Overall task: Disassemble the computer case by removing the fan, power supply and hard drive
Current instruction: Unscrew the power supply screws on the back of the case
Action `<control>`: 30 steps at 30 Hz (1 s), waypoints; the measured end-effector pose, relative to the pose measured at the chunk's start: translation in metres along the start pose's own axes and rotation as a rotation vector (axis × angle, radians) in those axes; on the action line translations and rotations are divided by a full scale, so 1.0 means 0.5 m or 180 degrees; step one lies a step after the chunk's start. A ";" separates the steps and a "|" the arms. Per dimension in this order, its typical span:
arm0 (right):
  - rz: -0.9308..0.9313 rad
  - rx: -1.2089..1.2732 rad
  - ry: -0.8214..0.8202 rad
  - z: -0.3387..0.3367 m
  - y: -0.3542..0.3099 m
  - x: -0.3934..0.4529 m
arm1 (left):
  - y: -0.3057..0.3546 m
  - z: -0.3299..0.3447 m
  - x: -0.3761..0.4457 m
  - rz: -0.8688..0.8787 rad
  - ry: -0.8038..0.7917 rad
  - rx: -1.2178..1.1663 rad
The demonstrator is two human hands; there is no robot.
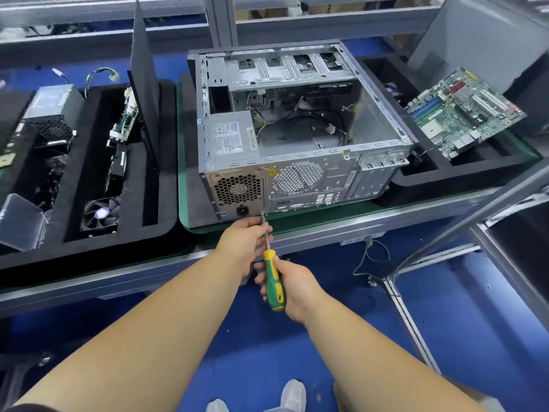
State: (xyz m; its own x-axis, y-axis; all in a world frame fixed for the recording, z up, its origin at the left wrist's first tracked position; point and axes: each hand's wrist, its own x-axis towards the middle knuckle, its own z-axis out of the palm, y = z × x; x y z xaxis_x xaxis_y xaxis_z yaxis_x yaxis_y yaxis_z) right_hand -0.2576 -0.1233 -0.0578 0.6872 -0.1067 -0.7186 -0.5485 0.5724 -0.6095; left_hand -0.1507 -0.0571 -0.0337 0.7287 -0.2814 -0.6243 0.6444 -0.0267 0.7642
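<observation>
Lying on its side on a green mat [326, 217], the grey steel computer case [297, 135] has its open side facing up and its perforated rear panel facing the person. A yellow triangular warning sticker [273, 172] sits on that panel beside the round fan grille [297, 178]; its symbol is too small to make out. Inside the near-left corner, the power supply [230, 137] is a plain metal box with a white label whose print is too blurred to read, and its honeycomb vent [237, 190] and black socket show through the rear panel. Loose black cables [315, 120] trail over the bare case floor.

The right hand [292, 288] grips the green-and-yellow handle of a screwdriver [273, 278], fingers curled round it. The left hand [245, 242] pinches the shiny shaft near the tip, which meets a screw at the power supply's lower right corner.

A green motherboard [463, 111] leans in a black foam tray [451, 179] to the right. Another foam tray [89, 173] on the left holds a black fan [101, 215].
</observation>
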 end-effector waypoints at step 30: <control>0.0084 0.0390 0.0905 0.033 0.003 -0.016 | 0.013 0.011 0.036 -0.0114 0.0086 0.0265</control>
State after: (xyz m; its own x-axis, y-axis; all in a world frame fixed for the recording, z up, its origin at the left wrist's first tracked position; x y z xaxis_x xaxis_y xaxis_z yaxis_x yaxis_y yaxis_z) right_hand -0.2561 -0.1081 -0.0476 0.5030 -0.3038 -0.8091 -0.4910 0.6700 -0.5568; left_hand -0.1346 -0.0674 -0.0391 0.7123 -0.2529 -0.6547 0.6495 -0.1161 0.7515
